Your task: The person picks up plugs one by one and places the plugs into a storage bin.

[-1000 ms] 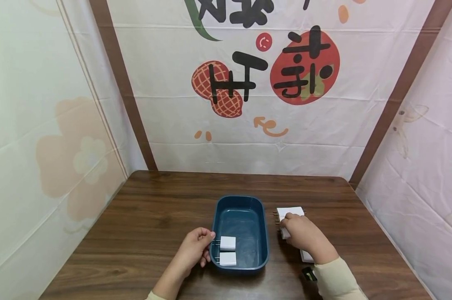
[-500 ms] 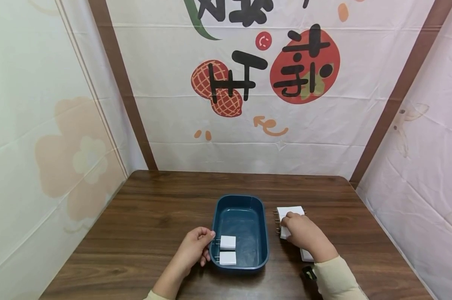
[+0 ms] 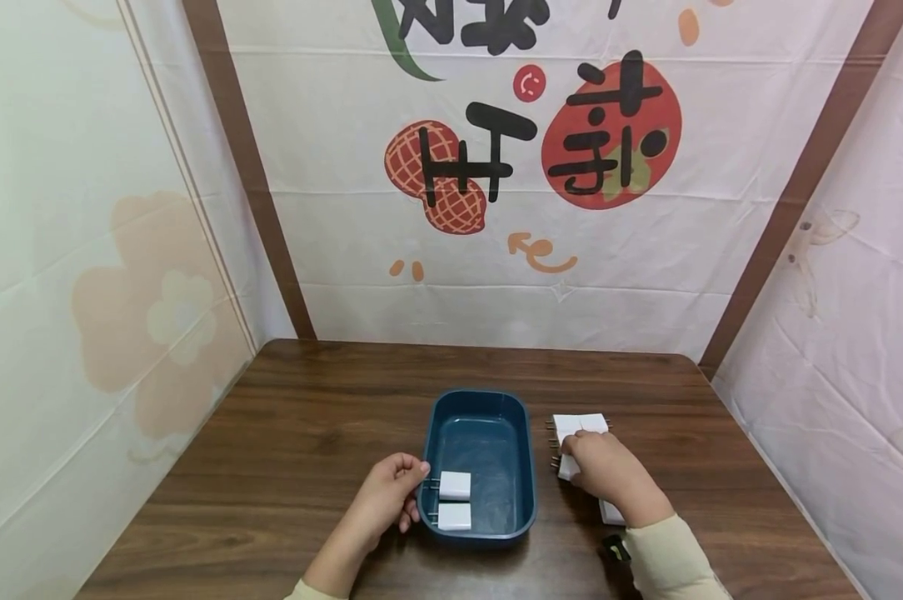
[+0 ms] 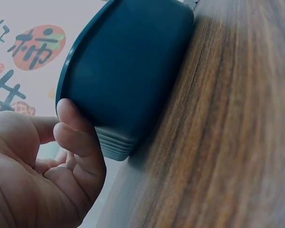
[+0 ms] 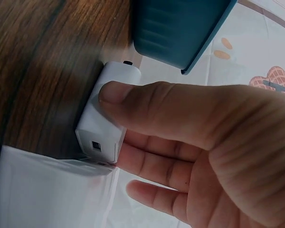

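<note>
My left hand (image 3: 386, 497) grips the near left rim of a dark blue plastic bin (image 3: 484, 458), its fingertips against the outer wall in the left wrist view. Inside the bin, two white charger plugs (image 3: 455, 485) lie one behind the other, prongs pointing left. Right of the bin, my right hand (image 3: 609, 471) pinches a white charger plug (image 5: 109, 102) between thumb and fingers, low at the tabletop. Its port end faces the camera in the right wrist view. Several more white charger plugs (image 3: 567, 422) lie grouped just beyond that hand, partly hidden by it.
Another white plug (image 3: 611, 512) lies near the right wrist, partly covered. Close to the right sleeve is a small dark object with a green mark (image 3: 616, 547). Everything stands on a brown wooden table (image 3: 331, 408), with printed curtains behind and at both sides.
My right hand has shifted very slightly toward me, and the seam between the far plugs shows more clearly. The left hand and the bin stay in place.
</note>
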Available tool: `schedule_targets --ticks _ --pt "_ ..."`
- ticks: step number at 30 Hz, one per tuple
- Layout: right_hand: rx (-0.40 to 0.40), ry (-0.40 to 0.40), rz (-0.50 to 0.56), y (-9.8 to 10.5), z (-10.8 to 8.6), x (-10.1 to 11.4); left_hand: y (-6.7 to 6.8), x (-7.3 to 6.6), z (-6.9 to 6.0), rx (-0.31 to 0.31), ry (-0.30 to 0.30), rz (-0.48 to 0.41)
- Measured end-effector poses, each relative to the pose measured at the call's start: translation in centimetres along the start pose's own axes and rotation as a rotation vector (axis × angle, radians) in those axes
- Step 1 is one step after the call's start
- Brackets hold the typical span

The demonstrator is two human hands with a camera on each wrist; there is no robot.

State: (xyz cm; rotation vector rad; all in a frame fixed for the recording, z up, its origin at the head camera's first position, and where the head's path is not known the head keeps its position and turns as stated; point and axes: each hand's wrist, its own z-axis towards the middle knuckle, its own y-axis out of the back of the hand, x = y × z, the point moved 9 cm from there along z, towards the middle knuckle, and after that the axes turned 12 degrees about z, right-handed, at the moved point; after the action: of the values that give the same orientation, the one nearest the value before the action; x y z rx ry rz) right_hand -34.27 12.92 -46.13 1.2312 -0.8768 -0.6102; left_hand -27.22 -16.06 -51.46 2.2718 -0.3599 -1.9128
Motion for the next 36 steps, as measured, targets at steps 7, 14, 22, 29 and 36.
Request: schedule_targets --ticks 7,14,22,29,36 --pt "0.006 0.009 -0.013 -0.4 0.1 -0.2 -0.1 0.0 0.0 0.004 -0.01 -0.001" --pt "0.019 0.012 0.012 -0.6 0.2 -0.4 -0.1 -0.1 0.0 0.006 -0.017 -0.005" --pt "-0.02 0.046 0.017 0.2 0.2 -0.2 0.0 -0.3 -0.1 0.003 -0.016 -0.001" --pt "-0.017 0.062 0.013 0.8 0.6 0.6 -0.1 0.0 -0.1 -0.006 -0.006 0.009" --pt "0.005 0.035 0.019 2.1 1.2 2.1 -0.1 -0.1 0.0 -0.013 -0.01 0.016"
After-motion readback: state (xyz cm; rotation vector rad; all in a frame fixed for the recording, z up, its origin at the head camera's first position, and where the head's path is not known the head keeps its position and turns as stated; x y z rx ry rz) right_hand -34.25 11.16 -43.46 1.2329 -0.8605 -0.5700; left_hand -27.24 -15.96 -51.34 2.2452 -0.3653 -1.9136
